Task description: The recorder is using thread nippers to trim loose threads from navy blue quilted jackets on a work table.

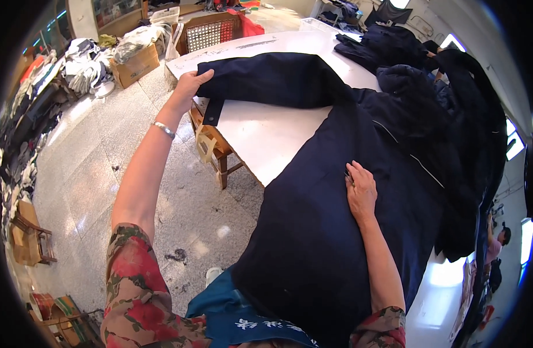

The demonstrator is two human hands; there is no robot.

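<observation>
A large dark navy jacket [313, 214] is spread across the white table and hangs over its near edge onto my lap. My left hand [189, 87] grips the cuff end of its sleeve [272, 78], thumb on top, with the sleeve stretched out to the left. A dark tab with a snap [212, 113] hangs below the cuff. My right hand [362, 191] rests on the jacket body, fingers curled together. A small dark bit shows at its fingertips, too small to name. Thin pale piping lines run along the jacket to the right of this hand.
More dark garments [388, 49] are heaped on the far right of the white table [266, 133]. A wooden chair [211, 35] stands behind it, and a wooden stool [222, 162] is under its left edge. Cloth piles and a cardboard box [136, 64] lie left. Another person [498, 240] is far right.
</observation>
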